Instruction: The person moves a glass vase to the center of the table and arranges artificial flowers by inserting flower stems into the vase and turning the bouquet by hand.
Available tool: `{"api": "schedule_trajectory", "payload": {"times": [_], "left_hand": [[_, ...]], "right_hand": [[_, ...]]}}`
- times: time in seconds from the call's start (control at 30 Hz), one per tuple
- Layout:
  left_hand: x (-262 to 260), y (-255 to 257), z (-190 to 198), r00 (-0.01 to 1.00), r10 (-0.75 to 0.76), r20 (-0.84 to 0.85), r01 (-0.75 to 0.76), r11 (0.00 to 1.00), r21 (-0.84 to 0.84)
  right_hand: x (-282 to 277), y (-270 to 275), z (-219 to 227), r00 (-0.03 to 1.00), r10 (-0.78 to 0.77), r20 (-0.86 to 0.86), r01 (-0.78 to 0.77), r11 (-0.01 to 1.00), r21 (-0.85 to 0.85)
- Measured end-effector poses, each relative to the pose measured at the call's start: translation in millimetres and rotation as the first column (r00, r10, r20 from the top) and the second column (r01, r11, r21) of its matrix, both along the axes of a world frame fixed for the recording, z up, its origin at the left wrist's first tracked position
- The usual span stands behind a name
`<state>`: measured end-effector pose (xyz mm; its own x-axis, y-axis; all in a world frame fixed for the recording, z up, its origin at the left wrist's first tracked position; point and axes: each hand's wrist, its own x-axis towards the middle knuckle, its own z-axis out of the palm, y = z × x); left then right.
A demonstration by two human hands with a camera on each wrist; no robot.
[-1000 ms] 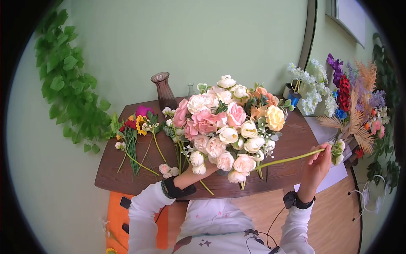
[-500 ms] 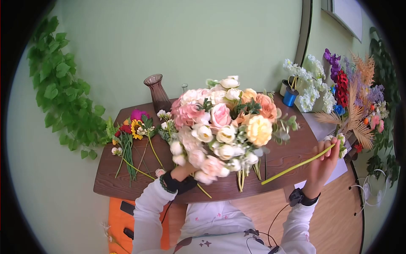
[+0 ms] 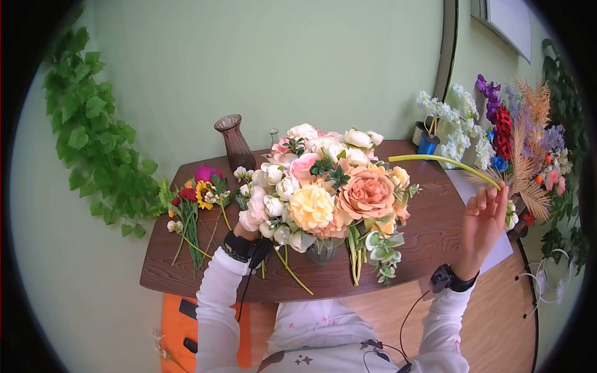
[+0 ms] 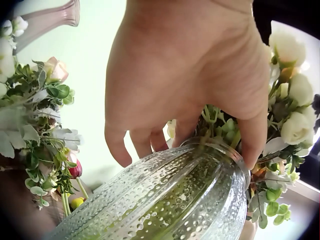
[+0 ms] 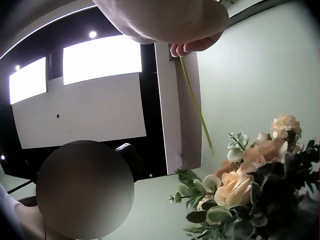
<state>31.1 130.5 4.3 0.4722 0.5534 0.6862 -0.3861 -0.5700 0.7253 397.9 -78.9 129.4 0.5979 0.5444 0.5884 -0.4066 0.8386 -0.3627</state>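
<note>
A large bouquet of pink, white, yellow and orange flowers (image 3: 311, 208) fills a textured clear glass vase (image 4: 165, 200) near the table's front edge. My left hand (image 4: 185, 75) grips the vase at its neck, thumb on one side and fingers on the other; in the head view the blooms hide most of it. Right of the bouquet, my right hand (image 3: 484, 227) is raised and pinches the long green stem of a white flower (image 3: 511, 216). The stem (image 3: 444, 160) points left toward the back of the table, with the bloom partly hidden behind the hand.
A purple-brown glass vase (image 3: 236, 142) stands at the back. Loose flowers, including a sunflower (image 3: 204, 194), lie on the table's left. Blue ribbon spools (image 3: 428, 144) are at the back right. More flowers, with a dried palm leaf (image 3: 528, 180), stand beyond the right edge.
The bouquet has turned, bringing the yellow flower and orange rose to the front and the pink ones to the back. The stem in my right hand has swung from pointing down-left to up-left.
</note>
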Motion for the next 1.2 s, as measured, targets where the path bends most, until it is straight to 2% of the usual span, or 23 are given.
{"api": "schedule_trajectory", "payload": {"times": [0.07, 0.13, 0.3, 0.37, 0.4, 0.43, 0.47, 0.5, 0.53, 0.57, 0.6, 0.67, 0.73, 0.8, 0.83, 0.9, 0.93, 1.0, 1.13, 1.2], "left_hand": [[-8, 1, 4, 0.992, 0.048, -0.118, -0.036, 0.995, 0.096], [-15, -1, 9, 0.968, 0.107, -0.229, -0.062, 0.979, 0.195], [-24, -12, 20, 0.845, 0.28, -0.456, -0.071, 0.904, 0.422], [-26, -19, 24, 0.773, 0.355, -0.526, -0.054, 0.862, 0.503], [-27, -23, 27, 0.732, 0.395, -0.555, -0.043, 0.84, 0.541], [-25, -31, 37, 0.731, 0.397, -0.555, -0.048, 0.841, 0.539], [-21, -39, 49, 0.798, 0.405, -0.446, -0.279, 0.905, 0.321], [-19, -42, 58, 0.834, 0.444, -0.327, -0.454, 0.89, 0.048], [-18, -40, 67, 0.84, 0.522, -0.149, -0.54, 0.83, -0.137], [-23, -48, 76, 0.708, 0.697, -0.112, -0.703, 0.712, -0.008], [-21, -58, 90, 0.686, 0.724, 0.065, -0.727, 0.686, 0.036], [-8, -90, 119, 0.657, 0.736, 0.165, -0.754, 0.646, 0.119], [2, -110, 136, 0.725, 0.68, 0.11, -0.657, 0.634, 0.408], [19, -133, 162, 0.701, 0.71, -0.061, -0.437, 0.496, 0.75], [30, -144, 173, 0.67, 0.736, -0.101, -0.387, 0.462, 0.797], [50, -152, 179, 0.635, 0.76, -0.136, -0.334, 0.43, 0.839], [58, -153, 179, 0.611, 0.777, -0.153, -0.32, 0.419, 0.85], [64, -153, 178, 0.589, 0.791, -0.168, -0.306, 0.41, 0.86], [65, -144, 159, 0.584, 0.787, -0.199, -0.231, 0.396, 0.889], [62, -142, 145, 0.645, 0.762, -0.064, -0.201, 0.249, 0.947]], "right_hand": [[-3, 4, -1, 0.998, -0.001, 0.07, 0.004, 0.999, -0.035], [-12, 6, 3, 0.997, -0.039, 0.069, 0.043, 0.998, -0.054], [-30, 15, 10, 0.982, -0.121, 0.147, 0.131, 0.99, -0.056], [-36, 18, 10, 0.939, -0.143, 0.312, 0.154, 0.988, -0.013], [-39, 21, 11, 0.939, -0.138, 0.314, 0.15, 0.989, -0.015], [-42, 25, 11, 0.87, -0.202, 0.449, 0.205, 0.978, 0.042], [-48, 27, 12, 0.778, -0.265, 0.57, 0.25, 0.963, 0.106], [-57, 25, 15, 0.677, -0.334, 0.656, 0.334, 0.933, 0.13], [-67, 24, 19, 0.678, -0.327, 0.658, 0.328, 0.936, 0.127], [-76, 25, 24, 0.583, -0.334, 0.741, 0.344, 0.927, 0.147], [-83, 26, 27, 0.477, -0.337, 0.812, 0.357, 0.918, 0.171], [-88, 34, 27, 0.395, -0.291, 0.871, 0.327, 0.931, 0.163], [-96, 40, 29, 0.329, -0.304, 0.894, 0.312, 0.929, 0.201], [-98, 47, 24, 0.359, -0.296, 0.885, 0.296, 0.935, 0.193], [-100, 47, 23, 0.353, -0.294, 0.888, 0.292, 0.936, 0.194], [-107, 44, 20, 0.501, -0.194, 0.844, 0.205, 0.973, 0.102], [-106, 43, 21, 0.497, -0.194, 0.846, 0.205, 0.973, 0.102], [-103, 39, 23, 0.397, -0.212, 0.893, 0.245, 0.962, 0.12], [-100, 40, 23, 0.35, -0.239, 0.906, 0.281, 0.949, 0.142], [-98, 39, 27, 0.311, -0.233, 0.921, 0.305, 0.943, 0.136]]}}
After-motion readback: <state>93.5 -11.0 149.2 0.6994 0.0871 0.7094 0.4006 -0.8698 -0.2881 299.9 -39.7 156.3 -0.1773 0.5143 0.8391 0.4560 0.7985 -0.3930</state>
